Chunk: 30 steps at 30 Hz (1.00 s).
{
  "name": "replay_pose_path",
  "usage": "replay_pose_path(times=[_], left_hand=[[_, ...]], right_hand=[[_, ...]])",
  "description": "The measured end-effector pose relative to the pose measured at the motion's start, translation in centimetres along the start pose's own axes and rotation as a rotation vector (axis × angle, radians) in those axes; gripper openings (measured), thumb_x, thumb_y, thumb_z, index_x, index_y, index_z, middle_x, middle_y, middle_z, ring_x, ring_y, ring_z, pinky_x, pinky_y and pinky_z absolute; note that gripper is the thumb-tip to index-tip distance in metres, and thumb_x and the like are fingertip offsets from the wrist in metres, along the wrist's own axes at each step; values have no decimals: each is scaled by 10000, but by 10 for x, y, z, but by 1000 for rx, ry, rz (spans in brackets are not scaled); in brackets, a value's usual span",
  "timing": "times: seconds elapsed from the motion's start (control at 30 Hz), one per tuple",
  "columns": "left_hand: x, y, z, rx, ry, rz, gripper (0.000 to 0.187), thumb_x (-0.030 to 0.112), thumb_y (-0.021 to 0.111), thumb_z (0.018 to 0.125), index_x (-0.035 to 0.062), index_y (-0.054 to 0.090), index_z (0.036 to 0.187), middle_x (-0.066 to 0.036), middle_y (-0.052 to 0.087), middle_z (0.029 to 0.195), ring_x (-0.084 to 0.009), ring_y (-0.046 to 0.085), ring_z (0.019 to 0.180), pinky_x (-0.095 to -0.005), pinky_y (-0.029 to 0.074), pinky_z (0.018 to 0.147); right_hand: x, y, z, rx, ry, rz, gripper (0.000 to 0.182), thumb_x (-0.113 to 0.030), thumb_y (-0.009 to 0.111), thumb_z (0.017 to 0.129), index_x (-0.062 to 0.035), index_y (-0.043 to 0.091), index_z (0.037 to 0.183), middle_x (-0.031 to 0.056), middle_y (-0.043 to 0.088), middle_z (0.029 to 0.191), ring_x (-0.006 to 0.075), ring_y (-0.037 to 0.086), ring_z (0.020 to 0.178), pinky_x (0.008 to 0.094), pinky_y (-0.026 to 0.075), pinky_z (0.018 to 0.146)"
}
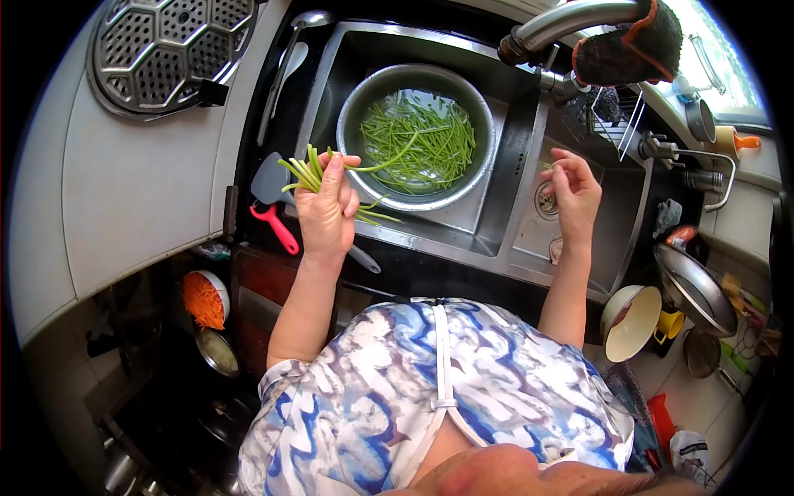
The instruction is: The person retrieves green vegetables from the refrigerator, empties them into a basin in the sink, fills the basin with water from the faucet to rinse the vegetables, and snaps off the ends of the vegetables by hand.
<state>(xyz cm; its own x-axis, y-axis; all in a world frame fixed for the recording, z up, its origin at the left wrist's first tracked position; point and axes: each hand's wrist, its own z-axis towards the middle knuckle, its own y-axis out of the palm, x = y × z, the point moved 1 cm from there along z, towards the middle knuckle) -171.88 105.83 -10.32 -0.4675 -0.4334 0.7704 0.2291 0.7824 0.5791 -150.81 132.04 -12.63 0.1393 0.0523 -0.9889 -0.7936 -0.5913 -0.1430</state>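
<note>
Left hand was raised over the sink's near rim, its grip closed around a bundle of green stems beside the metal bowl of more stems in water, while the right hand hovered over the drain, fingertips pinching a small green bit.

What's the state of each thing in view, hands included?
left hand: shut on bunch of green stems
right hand: fingers pinched, contents too small to tell
metal bowl: in sink, holds water and loose stems
faucet: no water seen running
steamer plate: flat on counter
</note>
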Motion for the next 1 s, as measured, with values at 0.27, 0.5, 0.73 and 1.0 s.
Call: replay_pose_path(times=[0.27,0.5,0.73,1.0], left_hand=[[-13,25,-17,-156,-60,520,125,50,623,880,-8,641,989,-121,684,894,-138,674,707,-191,422,425],[-13,23,-15,-478,560,920,214,-29,678,786,2,671,998,-124,687,922,-207,680,792,-283,549,673],[-16,19,-15,-579,739,1059,253,-44,691,727,12,673,974,-143,682,923,-271,677,825,-299,550,726],[-25,29,-22,-338,167,719,144,41,615,874,-12,650,1004,-111,691,928,-162,684,783,-215,494,569]], right_hand=[[-35,79,-13,-597,309,566,37,-6,558,867,18,533,853,173,650,869,224,685,725,278,567,570],[-53,117,-20,-699,335,477,119,-42,606,878,49,624,953,70,630,791,109,630,638,209,516,505],[-59,114,-20,-740,383,333,111,-62,625,867,44,627,898,60,628,732,96,614,587,191,485,468],[-44,111,-22,-664,512,512,79,-55,621,852,22,611,868,42,609,683,80,568,520,183,444,434]])
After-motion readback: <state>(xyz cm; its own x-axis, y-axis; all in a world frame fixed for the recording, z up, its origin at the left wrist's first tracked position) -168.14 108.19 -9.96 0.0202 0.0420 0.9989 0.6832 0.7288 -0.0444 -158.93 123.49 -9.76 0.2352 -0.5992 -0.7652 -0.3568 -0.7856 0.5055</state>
